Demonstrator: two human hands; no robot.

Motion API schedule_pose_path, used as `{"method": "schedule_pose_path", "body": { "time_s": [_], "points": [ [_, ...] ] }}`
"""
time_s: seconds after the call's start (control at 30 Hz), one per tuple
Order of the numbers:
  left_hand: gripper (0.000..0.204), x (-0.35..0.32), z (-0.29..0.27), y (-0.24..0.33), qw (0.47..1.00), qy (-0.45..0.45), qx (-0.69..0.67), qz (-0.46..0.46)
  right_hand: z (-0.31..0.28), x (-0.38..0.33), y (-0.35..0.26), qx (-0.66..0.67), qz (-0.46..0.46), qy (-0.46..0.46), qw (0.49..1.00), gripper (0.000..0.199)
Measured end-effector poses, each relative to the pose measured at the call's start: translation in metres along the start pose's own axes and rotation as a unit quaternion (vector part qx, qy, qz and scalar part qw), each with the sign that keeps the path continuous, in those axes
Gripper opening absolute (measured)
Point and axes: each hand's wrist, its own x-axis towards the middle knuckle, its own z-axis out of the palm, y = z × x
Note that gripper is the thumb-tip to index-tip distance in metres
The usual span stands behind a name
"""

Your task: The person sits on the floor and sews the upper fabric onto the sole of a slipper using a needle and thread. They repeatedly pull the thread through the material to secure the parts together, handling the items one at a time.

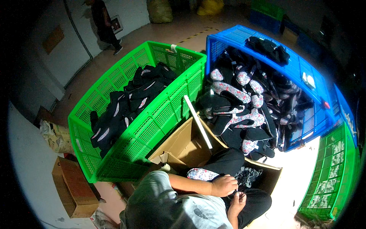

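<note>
Over my lap, my left hand (224,186) and my right hand (238,202) are close together with fingers curled in. A small dark bit shows between them, too small to name. Near my left forearm lies a floral-patterned shoe piece (202,174), partly hidden by the arm. Just past my right knee, crumpled grey-black material (248,176) sits in an open cardboard box. Ahead, a heap of black shoes with floral linings (244,114) spills out of the blue crate (305,72).
A green mesh crate (148,141) at the left holds more black shoes (126,99). A white stick (198,122) leans in a cardboard box (171,143). Another green crate (324,175) stands at right, a brown carton (78,187) at left. Someone (103,24) stands at the far wall.
</note>
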Motion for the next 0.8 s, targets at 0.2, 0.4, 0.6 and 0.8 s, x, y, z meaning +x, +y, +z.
{"method": "schedule_pose_path", "body": {
  "time_s": [0.2, 0.4, 0.6, 0.8],
  "points": [
    [0.010, 0.006, 0.000, 0.005, 0.999, 0.021, 0.000, 0.035, 0.000, 0.003, -0.006, -0.026, 0.007, -0.008, 1.000, 0.012],
    [0.009, 0.018, -0.011, 0.002, 0.999, 0.030, -0.035, -0.012, -0.009, 0.007, 0.001, 0.035, 0.050, -0.006, 0.998, 0.014],
    [0.009, 0.029, -0.014, 0.012, 0.999, 0.010, -0.031, -0.021, -0.020, -0.003, -0.021, 0.091, 0.110, -0.004, 0.990, 0.022],
    [0.012, 0.031, -0.013, 0.012, 0.999, -0.019, -0.029, -0.028, -0.027, -0.003, -0.012, -0.028, 0.046, -0.051, 0.997, 0.035]
  ]
}}
